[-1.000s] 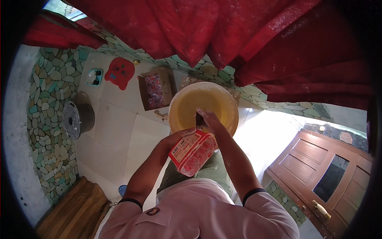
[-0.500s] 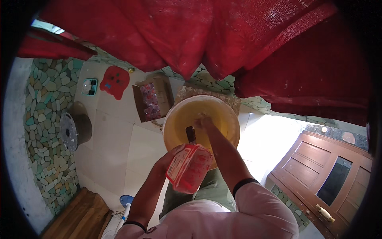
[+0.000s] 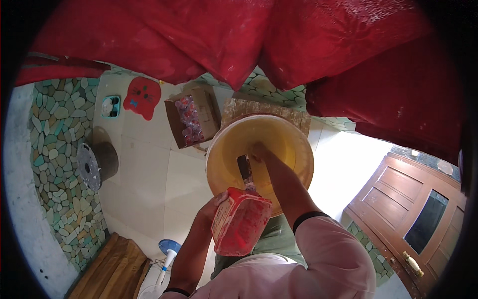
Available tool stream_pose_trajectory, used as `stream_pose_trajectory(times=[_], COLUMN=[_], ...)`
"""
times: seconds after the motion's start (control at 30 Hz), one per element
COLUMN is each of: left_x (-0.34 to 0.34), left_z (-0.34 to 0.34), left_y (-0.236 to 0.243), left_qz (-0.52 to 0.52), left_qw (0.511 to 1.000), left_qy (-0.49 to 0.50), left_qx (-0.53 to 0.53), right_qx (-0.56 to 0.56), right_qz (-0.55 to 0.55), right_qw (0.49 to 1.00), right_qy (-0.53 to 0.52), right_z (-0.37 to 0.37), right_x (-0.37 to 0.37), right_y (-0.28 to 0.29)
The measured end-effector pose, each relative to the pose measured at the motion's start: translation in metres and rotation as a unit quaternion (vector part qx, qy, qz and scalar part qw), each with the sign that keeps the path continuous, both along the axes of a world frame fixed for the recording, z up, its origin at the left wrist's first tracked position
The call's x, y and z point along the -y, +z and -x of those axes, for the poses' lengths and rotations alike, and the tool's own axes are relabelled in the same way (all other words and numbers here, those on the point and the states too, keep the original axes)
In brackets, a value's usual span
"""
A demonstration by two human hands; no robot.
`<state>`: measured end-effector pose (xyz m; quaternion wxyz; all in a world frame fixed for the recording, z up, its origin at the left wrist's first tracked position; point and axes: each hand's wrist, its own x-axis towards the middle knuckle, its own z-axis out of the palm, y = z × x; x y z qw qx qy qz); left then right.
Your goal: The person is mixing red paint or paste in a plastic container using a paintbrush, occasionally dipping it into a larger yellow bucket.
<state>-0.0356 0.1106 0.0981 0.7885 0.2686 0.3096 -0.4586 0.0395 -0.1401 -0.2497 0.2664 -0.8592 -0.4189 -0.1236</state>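
Note:
My left hand grips the near-left side of a red plastic tub, closed on its rim. The tub is tilted, and pale residue coats its inside. A putty knife sticks out from its far edge, its dark handle pointing away from me and its smeared metal end by the rim. Beyond the tub stands a large yellowish bucket. My right hand reaches down inside it, just right of the handle's tip. The right fingers are partly hidden, and what they touch cannot be made out.
Left of the bucket sits a cardboard box of plastic cups. A red cat-shaped mat, a teal tray and a grey spool lie farther left. Red cloth hangs across the top; a wooden door is at right.
The view has shifted slightly. The tub has tipped so more of its inside shows, and more of the putty knife is visible. My right hand stays inside the bucket.

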Motion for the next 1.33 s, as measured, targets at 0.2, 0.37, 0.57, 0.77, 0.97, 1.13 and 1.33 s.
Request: stream_pose_trajectory(times=[0.2, 0.37, 0.57, 0.77, 0.97, 1.13, 1.33], left_x=[-0.016, -0.015, 0.013, -0.007, 0.024, 0.052, 0.049], left_z=[0.008, 0.007, -0.012, -0.002, -0.014, -0.023, -0.024], left_y=[-0.002, -0.003, 0.009, 0.004, 0.007, 0.019, 0.0], left_qz=[0.037, 0.032, -0.001, -0.012, 0.033, -0.022, 0.01], left_qw=[0.999, 0.999, 0.999, 0.999, 0.996, 0.995, 0.998], left_qy=[0.036, 0.027, -0.017, -0.045, -0.085, -0.094, -0.046], left_qx=[-0.006, -0.016, -0.031, -0.011, -0.026, -0.027, -0.037], right_qx=[-0.425, -0.542, -0.333, -0.472, -0.503, -0.678, -0.748], right_qz=[0.247, 0.229, 0.422, 0.202, 0.257, -0.271, -0.221], right_qw=[0.839, 0.732, 0.809, 0.759, 0.689, 0.505, 0.587], right_qy=[-0.234, -0.343, -0.239, -0.399, -0.453, -0.46, -0.218], right_z=[-0.006, -0.017, -0.006, -0.019, -0.022, -0.03, -0.085], right_x=[-0.051, -0.053, -0.012, -0.034, -0.008, -0.011, -0.036], right_y=[0.044, 0.058, 0.046, 0.078, 0.056, 0.084, 0.256])
